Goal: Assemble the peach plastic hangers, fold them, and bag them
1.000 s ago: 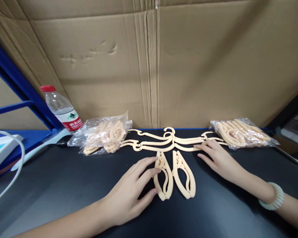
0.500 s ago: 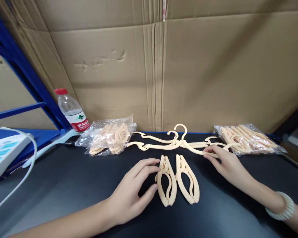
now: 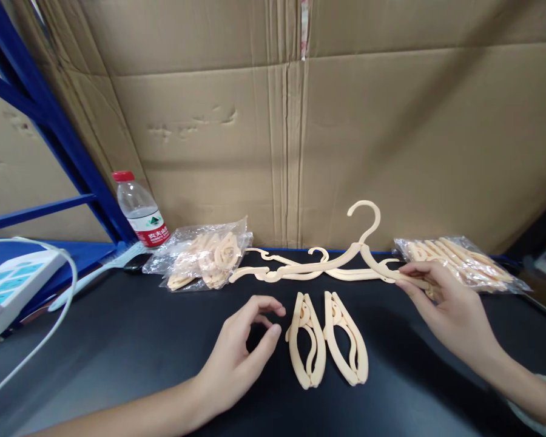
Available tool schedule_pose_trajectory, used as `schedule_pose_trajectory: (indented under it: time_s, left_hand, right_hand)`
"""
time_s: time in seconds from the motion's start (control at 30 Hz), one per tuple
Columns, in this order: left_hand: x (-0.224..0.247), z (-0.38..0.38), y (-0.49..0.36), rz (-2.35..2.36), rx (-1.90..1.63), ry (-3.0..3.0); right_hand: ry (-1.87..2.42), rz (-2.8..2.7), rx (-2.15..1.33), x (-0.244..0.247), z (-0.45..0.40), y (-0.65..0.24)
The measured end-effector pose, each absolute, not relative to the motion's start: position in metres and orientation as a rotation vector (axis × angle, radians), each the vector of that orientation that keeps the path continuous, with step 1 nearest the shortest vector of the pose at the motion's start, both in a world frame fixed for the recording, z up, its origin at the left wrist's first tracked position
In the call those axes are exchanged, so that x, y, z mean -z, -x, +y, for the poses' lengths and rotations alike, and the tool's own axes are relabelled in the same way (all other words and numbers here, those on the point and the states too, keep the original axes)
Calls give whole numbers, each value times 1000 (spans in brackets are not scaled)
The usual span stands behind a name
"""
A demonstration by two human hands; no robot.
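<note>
My right hand [image 3: 450, 303] pinches the right arm of an unfolded cream clothes hanger [image 3: 337, 262], whose hook stands up above the table. Behind it lies another unfolded hanger [image 3: 295, 276], partly covered by the held one. Two folded hangers rest side by side in front: the left folded hanger [image 3: 319, 352] and the right folded hanger [image 3: 359, 352]. Just left of that pair is my left hand [image 3: 241, 352], empty, thumb and fingers curved apart, not touching them.
A clear bag of cream hanger parts [image 3: 200, 255] lies at the back left, beside a red-capped water bottle [image 3: 141, 209]. Another bag [image 3: 464, 261] lies at the back right. Further left are a white box with a cable [image 3: 18, 279] and a blue frame [image 3: 59, 133]. Cardboard [image 3: 209, 121] stands behind.
My right hand has raised and turned the held hanger, so its hook stands higher and further right. My left hand has drawn slightly away from the folded hangers. The view has shifted a little.
</note>
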State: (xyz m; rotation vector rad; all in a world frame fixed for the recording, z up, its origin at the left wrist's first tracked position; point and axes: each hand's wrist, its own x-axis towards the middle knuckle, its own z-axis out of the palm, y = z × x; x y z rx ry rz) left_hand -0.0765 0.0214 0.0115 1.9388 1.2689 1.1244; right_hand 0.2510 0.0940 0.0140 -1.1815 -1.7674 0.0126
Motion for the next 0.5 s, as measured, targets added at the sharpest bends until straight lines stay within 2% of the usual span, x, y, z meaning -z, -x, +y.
schedule_pose_trajectory:
  time_s: [0.27, 0.5]
  left_hand:
    - [-7, 23, 73, 1273, -1251, -1725]
    - [-15, 21, 72, 1278, -1087, -1988]
  right_hand:
    - [1003, -1980, 193, -13, 87, -244]
    - [849, -2150, 156, -7, 78, -233]
